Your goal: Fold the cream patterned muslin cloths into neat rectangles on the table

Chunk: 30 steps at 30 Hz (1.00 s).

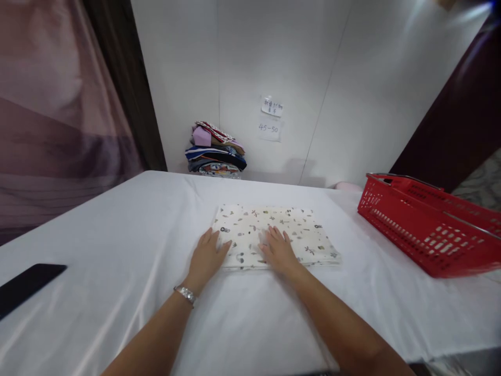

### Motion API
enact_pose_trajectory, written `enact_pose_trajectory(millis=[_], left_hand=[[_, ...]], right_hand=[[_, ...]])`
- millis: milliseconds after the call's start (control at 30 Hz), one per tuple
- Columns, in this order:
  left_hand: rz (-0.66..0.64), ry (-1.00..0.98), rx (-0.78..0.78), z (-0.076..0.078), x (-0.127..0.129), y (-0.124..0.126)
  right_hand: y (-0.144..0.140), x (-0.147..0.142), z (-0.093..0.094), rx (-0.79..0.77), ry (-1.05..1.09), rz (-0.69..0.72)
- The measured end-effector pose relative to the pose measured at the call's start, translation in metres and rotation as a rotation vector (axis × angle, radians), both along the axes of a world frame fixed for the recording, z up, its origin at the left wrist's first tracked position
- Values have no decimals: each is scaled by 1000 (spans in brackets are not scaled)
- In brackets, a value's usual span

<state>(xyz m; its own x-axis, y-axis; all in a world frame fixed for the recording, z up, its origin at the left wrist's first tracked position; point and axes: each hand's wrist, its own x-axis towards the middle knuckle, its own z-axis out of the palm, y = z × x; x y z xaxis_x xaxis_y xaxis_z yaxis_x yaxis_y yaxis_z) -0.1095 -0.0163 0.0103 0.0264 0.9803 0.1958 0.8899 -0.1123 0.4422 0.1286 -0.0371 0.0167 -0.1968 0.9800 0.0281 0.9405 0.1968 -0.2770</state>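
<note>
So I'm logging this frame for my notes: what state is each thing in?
Patterned cloth: folded flat on the table.
Left hand: open, palm down at the cloth's left edge.
Right hand: open, flat on the cloth.
Red basket: upright, contents hidden.
Clothes pile: folded, stacked against the wall.

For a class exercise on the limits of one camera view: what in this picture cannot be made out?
- Basket contents: the head view sees only its side wall, and its right end is cut off by the frame.
- Notes on the wall: writing too small to read fully.
- Dark object: cut off by the left edge.
- Cloth under the left hand and right hand: covered.
- Pile: single items too small.
</note>
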Motion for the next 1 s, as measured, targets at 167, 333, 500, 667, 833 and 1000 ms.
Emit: enact_pose_trajectory(millis=[167, 333, 500, 667, 833, 1000], left_hand=[[147, -267, -108, 10, -18, 7], [170, -689, -404, 21, -26, 4], [224, -964, -442, 25, -26, -1], [208, -1188, -461, 23, -25, -3], [197, -1220, -435, 20, -20, -8], [239, -1196, -391, 23, -16, -15]], right_hand=[[-13, 8, -5, -45, -38, -23], [-12, 8, -11, 4, -12, -21], [-16, 9, -7, 51, 61, -15], [-26, 6, -1, 90, 100, 124], [-30, 2, -4, -83, 49, 235], [-30, 1, -6, 8, 53, 217]])
